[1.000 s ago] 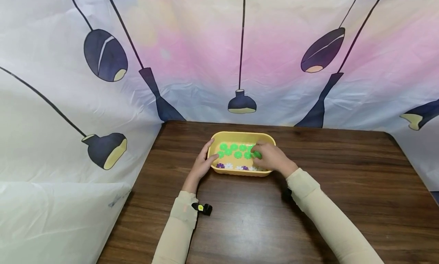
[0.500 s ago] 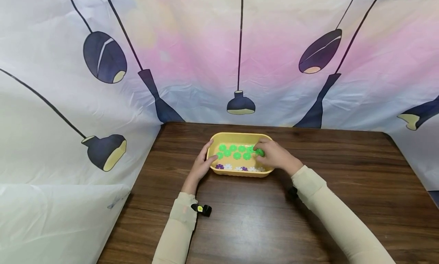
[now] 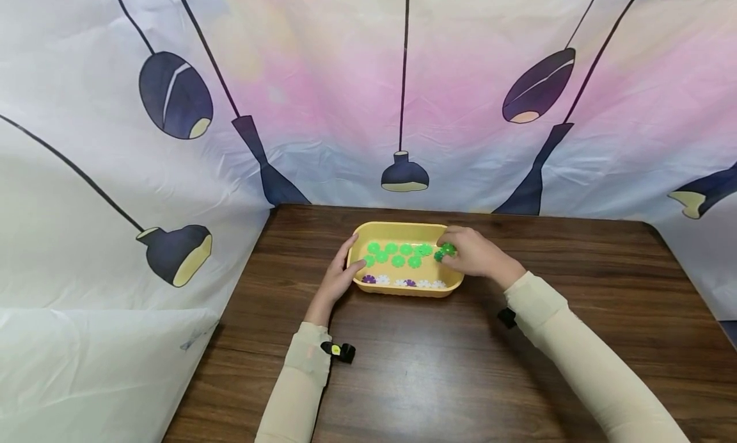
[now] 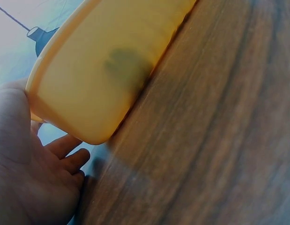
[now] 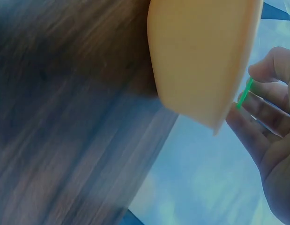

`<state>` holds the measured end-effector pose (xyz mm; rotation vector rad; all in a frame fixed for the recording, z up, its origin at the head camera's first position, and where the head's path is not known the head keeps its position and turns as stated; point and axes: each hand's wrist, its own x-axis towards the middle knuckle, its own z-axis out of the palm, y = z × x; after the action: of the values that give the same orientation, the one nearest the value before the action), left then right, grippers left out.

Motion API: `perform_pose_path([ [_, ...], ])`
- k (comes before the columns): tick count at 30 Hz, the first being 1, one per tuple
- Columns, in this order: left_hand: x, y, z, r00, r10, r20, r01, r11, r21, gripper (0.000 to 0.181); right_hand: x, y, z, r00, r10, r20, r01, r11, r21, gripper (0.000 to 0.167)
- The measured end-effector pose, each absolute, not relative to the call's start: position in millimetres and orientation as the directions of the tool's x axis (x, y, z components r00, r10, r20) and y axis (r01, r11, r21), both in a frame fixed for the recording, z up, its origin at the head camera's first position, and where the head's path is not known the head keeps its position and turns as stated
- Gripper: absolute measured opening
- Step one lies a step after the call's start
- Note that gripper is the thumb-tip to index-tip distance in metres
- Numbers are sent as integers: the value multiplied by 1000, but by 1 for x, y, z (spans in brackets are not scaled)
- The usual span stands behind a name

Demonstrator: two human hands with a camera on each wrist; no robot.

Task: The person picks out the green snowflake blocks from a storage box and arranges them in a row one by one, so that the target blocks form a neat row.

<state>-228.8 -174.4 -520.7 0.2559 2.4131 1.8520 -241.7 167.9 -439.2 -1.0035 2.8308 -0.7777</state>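
A yellow plastic tray (image 3: 397, 290) stands on the table, with several green flower-shaped pieces (image 3: 398, 261) on its floor. Purple flower pieces (image 3: 369, 279) and white ones (image 3: 383, 280) lie along its near side. My left hand (image 3: 336, 276) grips the tray's left end, thumb over the rim; in the left wrist view the fingers sit outside the wall. At the right end, my right hand (image 3: 476, 255) pinches a green flower-shaped piece (image 3: 448, 248) above the tray. The right wrist view shows that green piece (image 5: 245, 93) edge-on between thumb and fingers. Another green piece (image 3: 440, 255) is partly hidden by this hand.
The brown wood-grain table (image 3: 403, 366) extends in front of the tray and to its right. Behind the table hangs a cloth backdrop (image 3: 334, 110) printed with lamps, and white cloth (image 3: 103, 366) covers the left side. A black wrist camera (image 3: 340, 351) is strapped to the left forearm.
My right hand has moved right, from above the green pieces to the tray's right end, carrying a green flower-shaped piece. My left hand has stayed on the tray's left end.
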Motion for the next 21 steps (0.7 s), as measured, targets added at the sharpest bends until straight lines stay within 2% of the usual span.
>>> perform_pose_path([
  [6,-229,-176,-525,-982,179,66,110,248,963,67,-243,180,-435,-798,-583,153,-583,682,-442,27],
  [15,-230,-175,-526,-982,183,55,100,247,964,66,-242,196,-436,-798,-579,166,-587,685,-431,25],
  [21,-224,-173,-509,-979,204,24,76,251,965,68,-241,207,-439,-808,-566,164,-575,700,-422,22],
])
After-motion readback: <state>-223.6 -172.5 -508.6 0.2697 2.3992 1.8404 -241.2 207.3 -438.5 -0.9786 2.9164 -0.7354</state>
